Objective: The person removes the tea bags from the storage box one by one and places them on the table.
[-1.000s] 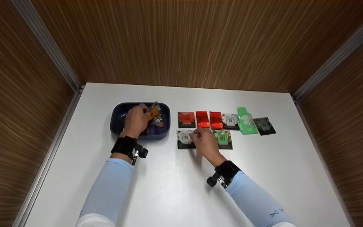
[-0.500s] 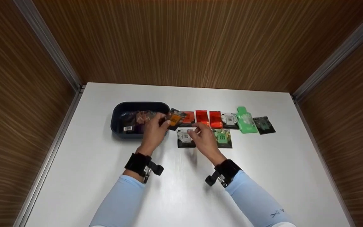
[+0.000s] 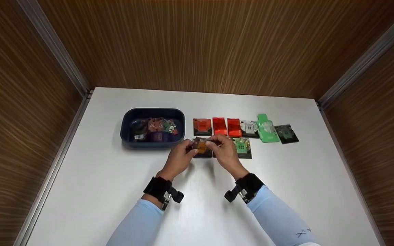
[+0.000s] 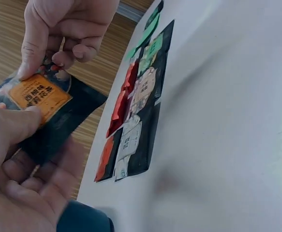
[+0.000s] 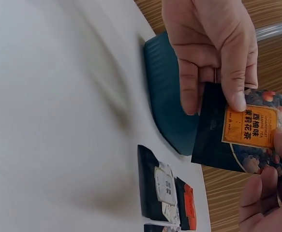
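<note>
A dark tea sachet with an orange label (image 3: 201, 147) is held up between both hands over the front row of sachets. My left hand (image 3: 177, 159) pinches one side of it, thumb on the printed face. At the other side, my right hand (image 3: 227, 153) pinches it between thumb and fingers. The label (image 5: 251, 125) faces the right wrist camera and shows printed characters. Below, the left wrist view shows a white-label sachet (image 4: 130, 145) and a pink-label sachet (image 4: 144, 92) side by side; the hands largely cover both in the head view.
Left stands a dark blue bin (image 3: 125, 143) with several more sachets inside. The back row has an orange-red sachet (image 3: 202, 127), two red packets (image 3: 220, 126), a white-and-black sachet (image 3: 249, 128), a green pouch (image 3: 268, 129) and a black sachet (image 3: 287, 133). A green-label sachet (image 3: 243, 148) lies in front.
My left hand has lifted the orange-label tea sachet out of the bin and brought it rightward to my right hand, which now pinches it too. The right hand has barely moved.
</note>
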Available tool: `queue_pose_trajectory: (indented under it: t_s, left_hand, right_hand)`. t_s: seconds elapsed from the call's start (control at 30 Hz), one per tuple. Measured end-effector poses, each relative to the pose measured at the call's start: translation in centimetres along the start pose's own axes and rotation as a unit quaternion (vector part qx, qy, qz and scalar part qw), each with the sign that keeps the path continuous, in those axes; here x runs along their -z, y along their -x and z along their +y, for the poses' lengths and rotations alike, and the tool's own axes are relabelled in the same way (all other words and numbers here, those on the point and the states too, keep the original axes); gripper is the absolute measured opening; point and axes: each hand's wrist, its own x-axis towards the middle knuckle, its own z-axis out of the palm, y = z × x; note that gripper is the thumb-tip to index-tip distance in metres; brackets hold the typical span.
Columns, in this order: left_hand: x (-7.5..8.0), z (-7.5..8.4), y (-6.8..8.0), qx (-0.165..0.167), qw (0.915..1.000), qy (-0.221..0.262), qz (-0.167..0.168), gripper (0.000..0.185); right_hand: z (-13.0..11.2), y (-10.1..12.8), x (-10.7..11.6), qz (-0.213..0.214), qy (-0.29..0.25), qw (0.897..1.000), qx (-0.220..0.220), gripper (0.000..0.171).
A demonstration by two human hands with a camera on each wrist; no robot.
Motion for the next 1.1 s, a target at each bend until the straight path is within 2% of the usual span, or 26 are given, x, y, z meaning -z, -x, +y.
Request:
queue_pose_trajectory:
  t_s: [0.07, 0.2, 0.4, 0.6, 0.77, 0.9, 1.1]
  left_hand:
    - [-0.2, 0.0, 0.1, -0.002, 0.9999, -0.012, -0.008, 0.013]
    - [-0.6, 0.1, 0.1, -0.008, 0.9997, 0.001, -0.021, 0.012]
    - [-1.0, 0.3, 0.0, -0.020, 0.9997, 0.009, -0.007, 0.011]
    - [-1.2, 0.4, 0.0, -0.033, 0.9994, -0.006, 0.006, 0.009]
    - [-1.2, 0.5, -0.1, -0.051, 0.9979, -0.035, 0.017, 0.008]
    - [-1.3, 0.4, -0.1, -0.057, 0.9974, -0.040, 0.018, 0.010]
    - [-1.3, 0.2, 0.0, -0.035, 0.9992, -0.018, 0.006, 0.011]
  right_hand:
    - [0.2, 0.3, 0.0, -0.008, 0.024, 1.000, 0.005, 0.007]
    - [0.5, 0.7, 0.1, -0.030, 0.060, 0.997, 0.028, 0.007]
    - [0.9, 0.9, 0.1, -0.058, 0.067, 0.994, 0.060, 0.007]
    - [1.0, 1.0, 0.3, -0.058, 0.082, 0.992, 0.077, 0.006]
    - [1.1, 1.0, 0.4, -0.066, 0.078, 0.992, 0.077, 0.007]
    - [1.2, 1.1, 0.4, -0.075, 0.065, 0.992, 0.078, 0.007]
    - [1.4, 1.1, 0.4, -0.062, 0.047, 0.995, 0.065, 0.006]
